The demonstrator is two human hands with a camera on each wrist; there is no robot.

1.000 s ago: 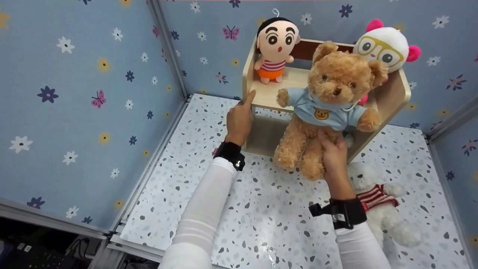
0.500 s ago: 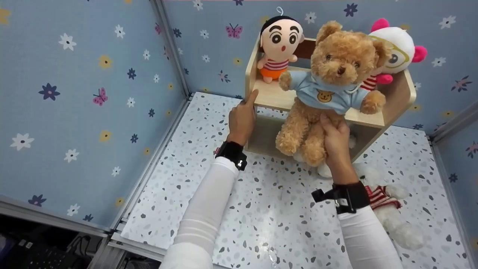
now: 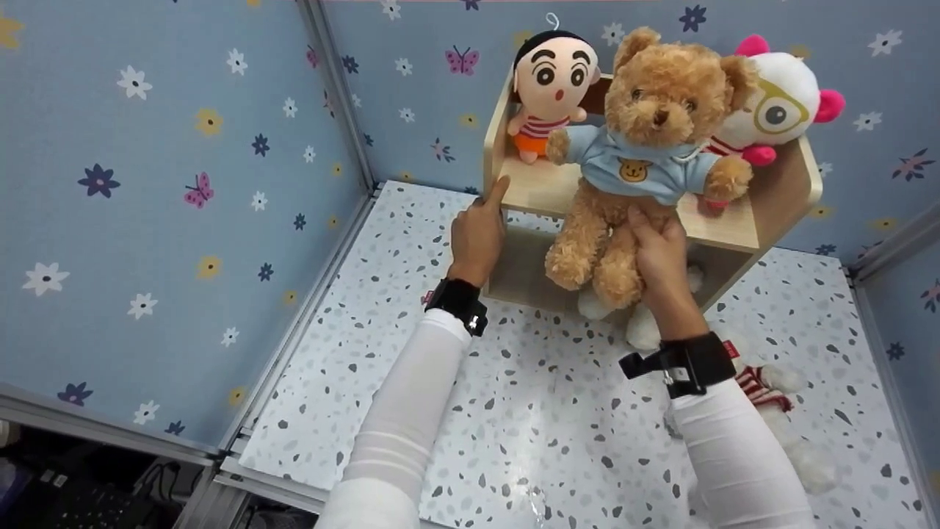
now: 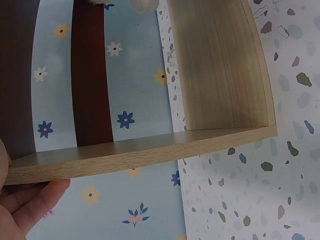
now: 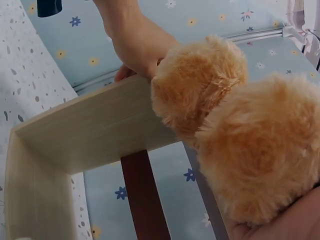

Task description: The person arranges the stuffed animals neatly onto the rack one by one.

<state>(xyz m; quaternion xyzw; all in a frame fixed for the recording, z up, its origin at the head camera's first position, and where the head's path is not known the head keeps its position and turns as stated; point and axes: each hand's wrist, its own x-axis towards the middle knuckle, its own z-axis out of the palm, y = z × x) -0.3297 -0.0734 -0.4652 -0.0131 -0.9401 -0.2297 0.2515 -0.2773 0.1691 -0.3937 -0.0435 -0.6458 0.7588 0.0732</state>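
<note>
A brown teddy bear [image 3: 653,95] in a light blue hoodie is held upright at the front of a small wooden shelf [image 3: 789,195]. My right hand [image 3: 661,253] grips it at the lower body and leg; in the right wrist view its furry feet [image 5: 260,150] cover much of that hand [image 5: 295,215]. My left hand [image 3: 477,239] holds the shelf's left side panel [image 4: 150,155], with fingertips [image 4: 55,195] on its outer face. On the upper board stand a boy doll [image 3: 557,77] at left and a white plush with pink ears [image 3: 793,88] at right, partly behind the bear.
A white plush bear [image 3: 764,389] in a red striped sweater lies on the speckled tabletop [image 3: 529,411], partly hidden by my right arm. White plush feet [image 3: 642,327] stick out of the shelf's lower compartment. Patterned blue walls [image 3: 183,220] enclose the table.
My right hand has raised the teddy bear and brought it farther back over the upper board. The pink-eared plush has turned and shifted slightly right. My left hand stays on the panel.
</note>
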